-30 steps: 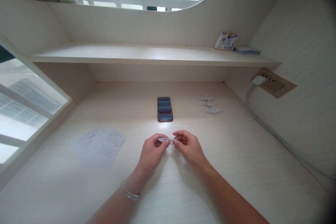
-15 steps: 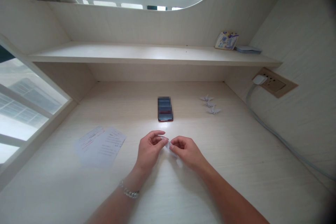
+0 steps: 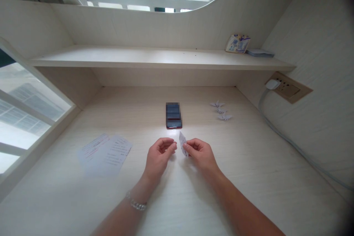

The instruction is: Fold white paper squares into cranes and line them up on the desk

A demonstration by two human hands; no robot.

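My right hand [image 3: 200,154] pinches a small folded piece of white paper [image 3: 182,142] that stands up from its fingertips, just above the pale wooden desk [image 3: 249,162]. My left hand [image 3: 159,156], a bracelet on its wrist, hovers a little to the left of the paper with its fingers curled and thumb near the forefinger; nothing shows between them. A phone [image 3: 173,115] lies flat on the desk just beyond both hands.
Three small paper cranes [image 3: 221,110] sit in a row at the right back of the desk. Printed sheets [image 3: 105,153] lie at the left. A shelf [image 3: 155,57] runs above, with a small packet [image 3: 238,43] on it. A white cable [image 3: 290,140] hangs from a wall socket [image 3: 287,87].
Both hands held the folded paper between them before. Now my left hand has let go and the right hand alone holds the paper, turned upright.
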